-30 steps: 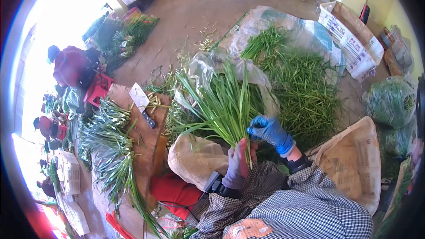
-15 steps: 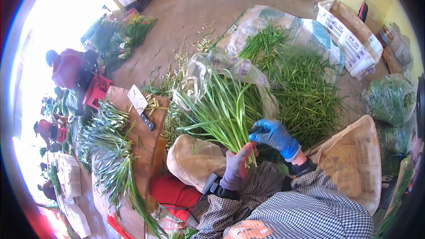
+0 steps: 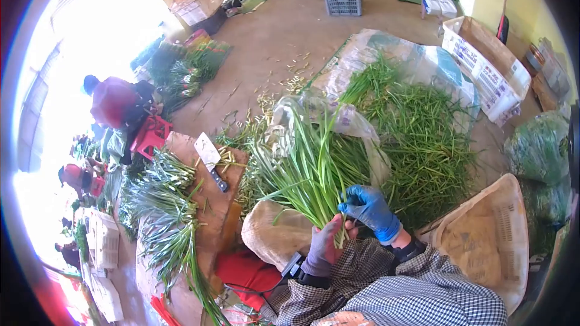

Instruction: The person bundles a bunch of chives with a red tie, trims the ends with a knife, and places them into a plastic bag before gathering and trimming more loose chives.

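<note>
My left hand (image 3: 326, 240), in a grey glove, grips the stem end of a bundle of long green leaves (image 3: 308, 166) that fans up and away from me. My right hand (image 3: 370, 210), in a blue glove, pinches the same bundle just above the left hand's grip. A big loose pile of green stalks (image 3: 423, 139) lies on plastic sheeting to the right of the bundle.
A wooden board (image 3: 214, 205) to my left carries a cleaver (image 3: 209, 158) and more green bunches (image 3: 163, 205). A tan sack (image 3: 272, 235) sits by my knee, a woven bag (image 3: 489, 235) at right. A person in red (image 3: 115, 101) crouches at far left. Crates stand at the back.
The bundle and both hands have drawn closer to my body and the view has tilted down a little. The right hand has slid down onto the stems near the left hand.
</note>
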{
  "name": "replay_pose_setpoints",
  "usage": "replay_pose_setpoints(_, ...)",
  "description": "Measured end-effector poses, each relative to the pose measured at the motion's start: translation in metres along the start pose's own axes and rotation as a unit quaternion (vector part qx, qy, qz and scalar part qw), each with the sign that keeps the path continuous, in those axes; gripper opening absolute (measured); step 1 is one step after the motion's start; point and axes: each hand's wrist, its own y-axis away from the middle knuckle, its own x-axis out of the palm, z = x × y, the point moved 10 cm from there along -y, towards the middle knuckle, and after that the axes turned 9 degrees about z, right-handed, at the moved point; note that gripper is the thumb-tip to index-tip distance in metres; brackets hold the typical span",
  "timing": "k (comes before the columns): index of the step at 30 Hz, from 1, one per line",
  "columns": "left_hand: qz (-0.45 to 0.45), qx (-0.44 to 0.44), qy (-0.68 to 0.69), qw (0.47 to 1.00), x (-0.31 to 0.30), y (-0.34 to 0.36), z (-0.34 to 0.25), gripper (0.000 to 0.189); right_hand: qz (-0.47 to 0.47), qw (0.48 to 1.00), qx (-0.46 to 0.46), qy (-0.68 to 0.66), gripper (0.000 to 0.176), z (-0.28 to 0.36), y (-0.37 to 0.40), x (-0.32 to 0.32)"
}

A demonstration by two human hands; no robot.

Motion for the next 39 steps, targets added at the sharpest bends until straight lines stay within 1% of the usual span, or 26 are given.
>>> replay_pose_setpoints(2,-0.012,0.011,0.006,1.000,-0.003,0.004,-0.007,0.019,0.007,1.000,-0.012,-0.006,0.024,0.006,-0.001,0.006)
replay_pose_setpoints(3,-0.019,-0.005,0.021,1.000,-0.009,0.008,-0.005,0.019,0.014,0.997,-0.007,-0.073,0.017,0.003,-0.001,0.012)
replay_pose_setpoints(4,-0.027,-0.022,0.037,0.999,-0.013,0.012,-0.004,0.019,0.023,0.997,-0.012,-0.073,0.017,0.007,-0.002,0.017)
replay_pose_setpoints(6,-0.015,-0.005,0.034,0.999,-0.012,0.020,-0.016,0.019,0.031,0.992,0.008,-0.122,0.015,0.013,-0.002,0.025)
replay_pose_setpoints(8,-0.006,0.015,0.031,0.999,-0.011,0.029,-0.027,0.020,0.056,0.991,-0.019,-0.117,0.015,0.028,-0.004,0.034)
replay_pose_setpoints(10,-0.009,0.027,0.009,1.000,-0.014,0.040,-0.036,0.021,0.065,0.979,0.027,-0.193,0.015,0.022,-0.004,0.046)
replay_pose_setpoints(11,-0.011,0.041,0.011,0.999,-0.015,0.046,-0.043,0.021,0.083,0.980,0.033,-0.177,0.013,0.023,-0.006,0.054)
replay_pose_setpoints(13,-0.071,0.096,-0.064,0.991,-0.023,0.065,-0.063,0.019,0.118,0.978,0.024,-0.170,0.015,0.036,-0.008,0.072)
replay_pose_setpoints(16,-0.066,0.165,-0.104,0.979,-0.025,0.098,-0.093,0.024,0.187,0.969,-0.001,-0.158,0.018,0.049,-0.013,0.107)
replay_pose_setpoints(17,-0.037,0.161,-0.051,0.985,-0.042,0.106,-0.091,0.029,0.218,0.961,0.005,-0.172,0.019,0.052,-0.014,0.126)
replay_pose_setpoints(18,-0.045,0.173,-0.048,0.983,-0.057,0.115,-0.087,0.029,0.248,0.950,0.013,-0.186,0.019,0.053,-0.014,0.144)
replay_pose_setpoints(19,-0.108,0.191,-0.052,0.974,-0.078,0.126,-0.083,0.032,0.270,0.942,0.068,-0.186,0.017,0.038,-0.015,0.163)
replay_pose_setpoints(20,-0.171,0.206,-0.052,0.962,-0.095,0.140,-0.083,0.035,0.286,0.938,0.070,-0.183,0.017,0.035,-0.015,0.178)
replay_pose_setpoints(21,-0.204,0.165,-0.040,0.964,-0.108,0.152,-0.075,0.041,0.288,0.941,0.044,-0.173,0.017,0.036,-0.015,0.189)
replay_pose_setpoints(22,-0.213,0.172,-0.029,0.961,-0.118,0.160,-0.072,0.041,0.289,0.943,0.020,-0.162,0.017,0.038,-0.014,0.198)
replay_pose_setpoints(24,-0.179,0.235,-0.006,0.955,-0.130,0.172,-0.071,0.043,0.323,0.932,0.060,-0.154,0.016,0.045,-0.009,0.216)
replay_pose_setpoints(26,-0.181,0.256,0.001,0.950,-0.126,0.184,-0.080,0.043,0.326,0.929,0.064,-0.165,0.013,0.042,-0.011,0.229)
replay_pose_setpoints(27,-0.209,0.246,-0.018,0.946,-0.126,0.192,-0.084,0.044,0.334,0.926,0.066,-0.161,0.013,0.045,-0.012,0.234)
replay_pose_setpoints(28,-0.237,0.235,-0.038,0.942,-0.129,0.198,-0.087,0.047,0.324,0.926,0.090,-0.173,0.012,0.047,-0.014,0.235)
replay_pose_setpoints(30,-0.236,0.253,-0.036,0.938,-0.137,0.206,-0.093,0.045,0.320,0.923,0.115,-0.182,0.013,0.043,-0.022,0.236)
replay_pose_setpoints(32,-0.233,0.270,-0.036,0.934,-0.141,0.212,-0.099,0.043,0.275,0.954,0.100,-0.058,0.016,0.031,-0.043,0.212)
replay_pose_setpoints(33,-0.252,0.264,-0.038,0.930,-0.143,0.215,-0.101,0.041,0.280,0.953,0.100,-0.055,0.016,0.023,-0.052,0.204)
replay_pose_setpoints(35,-0.270,0.258,-0.037,0.927,-0.150,0.218,-0.101,0.039,0.271,0.954,-0.003,-0.131,0.017,0.036,-0.073,0.192)
replay_pose_setpoints(36,-0.266,0.259,-0.040,0.927,-0.151,0.219,-0.102,0.035,0.271,0.954,-0.002,-0.128,0.017,0.041,-0.077,0.194)
replay_pose_setpoints(38,-0.260,0.261,-0.042,0.929,-0.155,0.218,-0.102,0.032,0.195,0.976,-0.031,-0.092,0.016,0.088,-0.091,0.191)
replay_pose_setpoints(39,-0.266,0.266,-0.052,0.925,-0.158,0.219,-0.103,0.033,0.183,0.972,-0.072,-0.127,0.014,0.107,-0.094,0.195)
